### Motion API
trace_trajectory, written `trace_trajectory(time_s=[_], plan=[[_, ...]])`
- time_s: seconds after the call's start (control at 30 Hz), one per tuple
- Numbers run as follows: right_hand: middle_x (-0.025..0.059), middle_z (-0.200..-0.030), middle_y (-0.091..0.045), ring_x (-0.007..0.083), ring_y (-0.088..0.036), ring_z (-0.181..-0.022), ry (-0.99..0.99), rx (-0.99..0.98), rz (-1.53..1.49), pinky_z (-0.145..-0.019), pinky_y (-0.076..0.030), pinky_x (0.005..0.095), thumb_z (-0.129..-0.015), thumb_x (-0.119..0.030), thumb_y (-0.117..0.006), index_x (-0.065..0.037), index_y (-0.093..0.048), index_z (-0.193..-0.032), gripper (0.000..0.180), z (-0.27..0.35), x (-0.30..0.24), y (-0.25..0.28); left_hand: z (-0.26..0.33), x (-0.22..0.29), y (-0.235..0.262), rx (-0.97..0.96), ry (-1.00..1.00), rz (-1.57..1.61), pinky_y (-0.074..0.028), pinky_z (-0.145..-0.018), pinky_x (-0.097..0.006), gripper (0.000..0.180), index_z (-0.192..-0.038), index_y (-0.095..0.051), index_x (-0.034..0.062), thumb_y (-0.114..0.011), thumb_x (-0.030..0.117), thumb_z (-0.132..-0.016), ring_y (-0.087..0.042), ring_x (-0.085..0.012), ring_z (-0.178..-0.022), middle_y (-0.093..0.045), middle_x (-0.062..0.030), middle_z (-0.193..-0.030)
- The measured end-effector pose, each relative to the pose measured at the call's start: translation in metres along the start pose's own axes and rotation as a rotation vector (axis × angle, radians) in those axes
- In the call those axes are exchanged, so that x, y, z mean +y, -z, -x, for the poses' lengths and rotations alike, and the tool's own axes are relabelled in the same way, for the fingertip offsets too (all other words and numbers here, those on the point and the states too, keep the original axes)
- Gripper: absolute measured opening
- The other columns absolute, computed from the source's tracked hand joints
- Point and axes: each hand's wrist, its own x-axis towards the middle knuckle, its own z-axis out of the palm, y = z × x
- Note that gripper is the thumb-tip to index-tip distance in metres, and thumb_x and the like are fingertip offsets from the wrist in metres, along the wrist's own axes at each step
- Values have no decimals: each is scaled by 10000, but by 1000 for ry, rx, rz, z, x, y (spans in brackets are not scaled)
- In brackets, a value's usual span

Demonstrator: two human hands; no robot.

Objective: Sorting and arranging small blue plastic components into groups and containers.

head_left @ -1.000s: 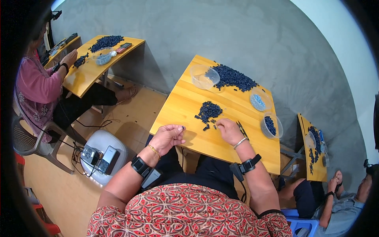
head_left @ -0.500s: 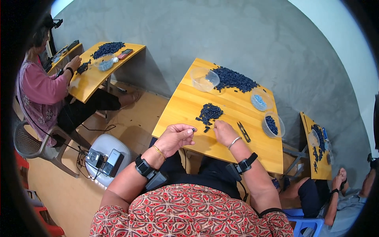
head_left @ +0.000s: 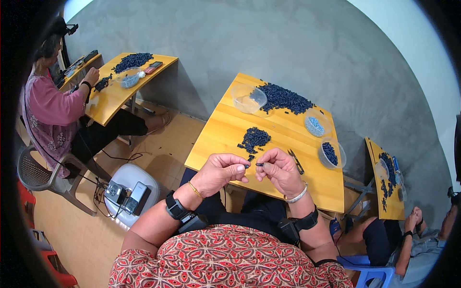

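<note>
My left hand (head_left: 222, 174) pinches a small dark piece (head_left: 247, 166) between thumb and forefinger. Facing it, my right hand (head_left: 282, 175) holds another small dark piece (head_left: 260, 164) in its fingertips. The two pieces point toward each other with a small gap between them, above the near part of the yellow table (head_left: 216, 139). Just beyond my hands lies a small heap of short dark-blue cylindrical pieces (head_left: 256, 138). Thread snips (head_left: 297, 164) lie beside my right hand, partly covered by it.
A larger heap of dark pieces (head_left: 285, 99) lies at the far edge, beside a clear plastic bowl (head_left: 241, 102). At right stand a bowl of light-blue bits (head_left: 315, 126) and a bowl of dark pieces (head_left: 330, 152). People sit at tables on both sides; a grey stool (head_left: 139, 174) holds devices.
My right hand has come back from beside the small heap toward my left hand, now with a dark piece in its fingertips. My left hand has shifted slightly right.
</note>
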Motion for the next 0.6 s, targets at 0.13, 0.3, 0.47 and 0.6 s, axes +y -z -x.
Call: trace_trajectory(time_s=[0.13,0.3,0.47,0.6], plan=[[64,-761,-560,134,-562,-656,-28,3,-96,-610,-474,249,-831,-3,-525,6,-514,-907,77,0,3,-8,2,3,-6,2,-19,-63,-512,-695,-257,176,-982,-593,-27,-562,62,-834,-615,-151,-750,-625,-80,-859],[58,-761,-553,132,-562,-657,-9,-19,-104,-612,-474,248,-830,-2,-527,7,-517,-908,80,0,3,-11,2,4,-11,-8,-53,-119,-503,-688,-239,175,-979,-596,-29,-554,70,-840,-616,-144,-749,-631,-92,-875],[52,-758,-548,125,-561,-646,-17,-1,-75,-605,-473,241,-826,3,-529,8,-521,-903,78,1,5,-9,2,5,-11,12,-21,-134,-512,-710,-261,160,-974,-584,-38,-537,32,-838,-620,-173,-768,-620,-106,-857],[48,-755,-545,119,-560,-642,-24,4,-30,-601,-472,236,-822,5,-534,8,-528,-895,73,0,5,-9,2,5,-11,9,-54,-173,-512,-702,-257,154,-961,-592,-38,-542,34,-834,-618,-161,-759,-622,-105,-849]])
